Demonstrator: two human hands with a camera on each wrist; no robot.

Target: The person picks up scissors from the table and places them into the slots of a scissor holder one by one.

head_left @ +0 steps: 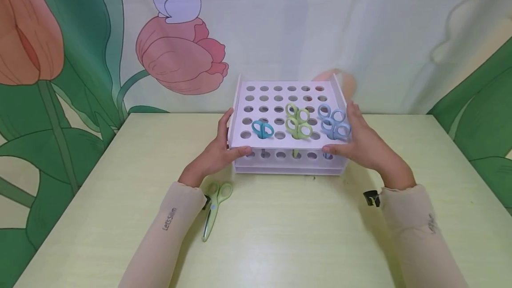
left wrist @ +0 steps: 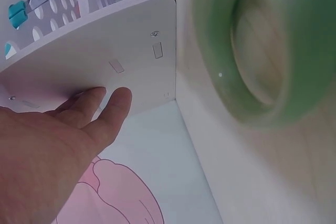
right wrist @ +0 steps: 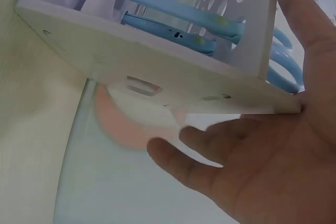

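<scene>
A white perforated rack (head_left: 286,114) stands tilted at the middle of a pale green table (head_left: 280,243), gripped from both sides: the left hand (head_left: 218,150) clasps its left wall, thumb curled over the front edge and fingers flat against the panel, while the right hand (head_left: 362,139) mirrors it on the right wall. Two blue scissors (head_left: 334,123), two green scissors (head_left: 298,122) and one teal pair (head_left: 262,129) stand in its holes. Loose green scissors (head_left: 214,208) lie beside the left sleeve. The rack appears mid-repositioning; setting it level, without shaking the scissors loose, seems the next demand.
</scene>
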